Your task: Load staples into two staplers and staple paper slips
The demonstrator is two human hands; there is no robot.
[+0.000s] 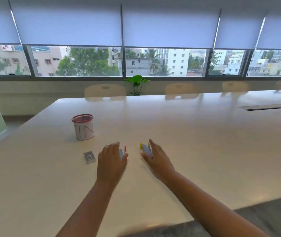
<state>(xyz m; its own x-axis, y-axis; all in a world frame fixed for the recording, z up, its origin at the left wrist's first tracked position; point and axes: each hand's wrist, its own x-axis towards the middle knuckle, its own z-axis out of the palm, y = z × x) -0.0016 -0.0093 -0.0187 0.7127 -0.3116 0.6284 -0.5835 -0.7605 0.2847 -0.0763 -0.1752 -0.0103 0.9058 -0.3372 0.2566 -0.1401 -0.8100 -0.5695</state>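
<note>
Right of the staple box, her left hand and right hand lay relaxed, fingers straight, each touching a small stapler, seemingly readying both for loading.

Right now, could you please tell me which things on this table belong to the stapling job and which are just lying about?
Belongs to the job:
- red stapler by the left hand
- yellow stapler by the right hand
- small grey box, probably staples

Just lying about:
- red-rimmed cup on the table
- potted plant
- chairs
</note>
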